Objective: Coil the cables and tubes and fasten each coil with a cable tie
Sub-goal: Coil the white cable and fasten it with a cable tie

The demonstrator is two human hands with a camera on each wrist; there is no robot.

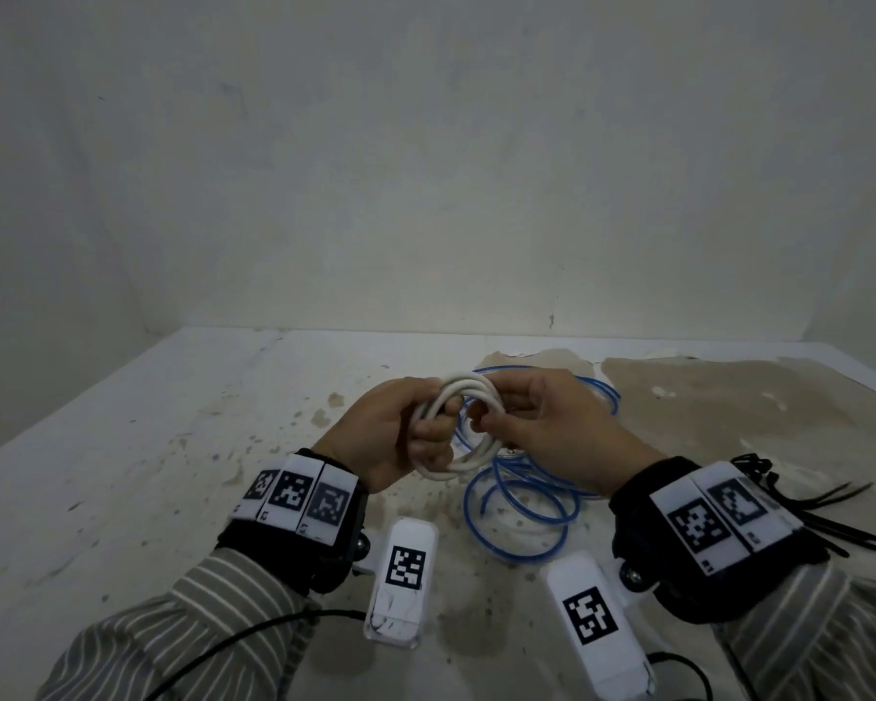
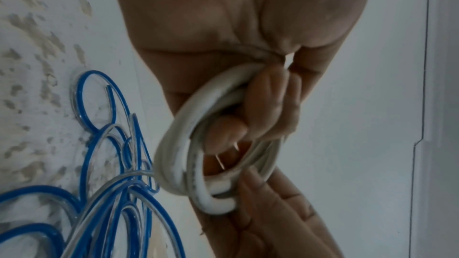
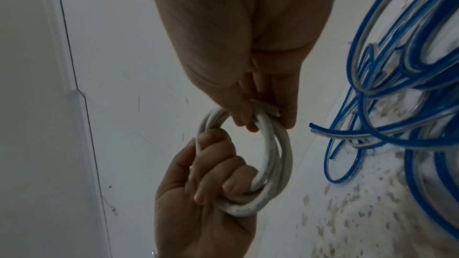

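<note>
Above the stained white table point(image 1: 122, 447), the left hand point(image 1: 380, 437) is gripping a coiled white cable point(image 1: 456, 427), fingers curled through its loops. The right hand point(image 1: 552, 437) is pinching the coil's opposite side. Loose blue tubing point(image 1: 517, 518) is lying beneath, black cable ties point(image 1: 830, 518) lying beside the right wrist.

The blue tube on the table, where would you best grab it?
Probably at the loose end loop of the blue tube nearest the person, coming from above: it lies flat and sprawled on the table, with that end clear of both hands.
</note>
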